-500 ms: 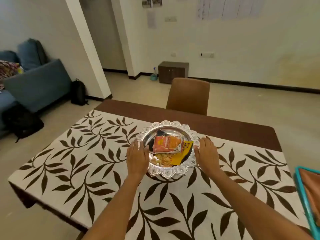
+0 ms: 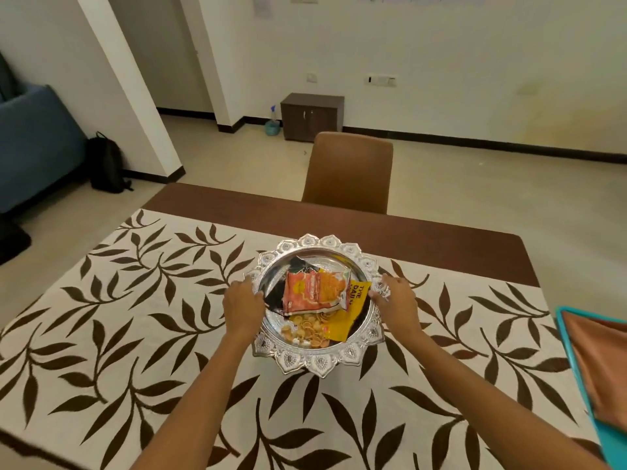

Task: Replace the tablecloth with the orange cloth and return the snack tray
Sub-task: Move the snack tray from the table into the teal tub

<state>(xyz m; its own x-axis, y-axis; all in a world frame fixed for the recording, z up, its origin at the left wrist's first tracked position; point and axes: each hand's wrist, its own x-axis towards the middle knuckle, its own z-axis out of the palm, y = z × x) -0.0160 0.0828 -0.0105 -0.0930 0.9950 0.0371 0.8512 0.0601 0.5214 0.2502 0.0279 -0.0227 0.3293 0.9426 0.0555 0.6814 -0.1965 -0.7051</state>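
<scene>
A silver snack tray (image 2: pixel 319 362) with a scalloped rim sits in the middle of the table, holding an orange snack packet (image 2: pixel 315 291), a yellow packet and loose snacks. My left hand (image 2: pixel 242 305) grips the tray's left rim, and my right hand (image 2: pixel 395 301) grips its right rim. Under the tray lies the cream tablecloth (image 2: pixel 135 327) with a brown leaf print. The orange cloth (image 2: pixel 600 364) lies folded in a teal tray (image 2: pixel 573 364) at the right edge of the view.
A brown chair (image 2: pixel 349 171) stands at the table's far side. The bare dark table top (image 2: pixel 407 232) shows beyond the cloth. A blue sofa (image 2: pixel 34 147), a black backpack (image 2: pixel 105 162) and a small brown cabinet (image 2: pixel 312 115) stand farther back on the floor.
Both hands have closed onto the tray's rim, thumbs over its edge. The view has shifted closer and slightly left.
</scene>
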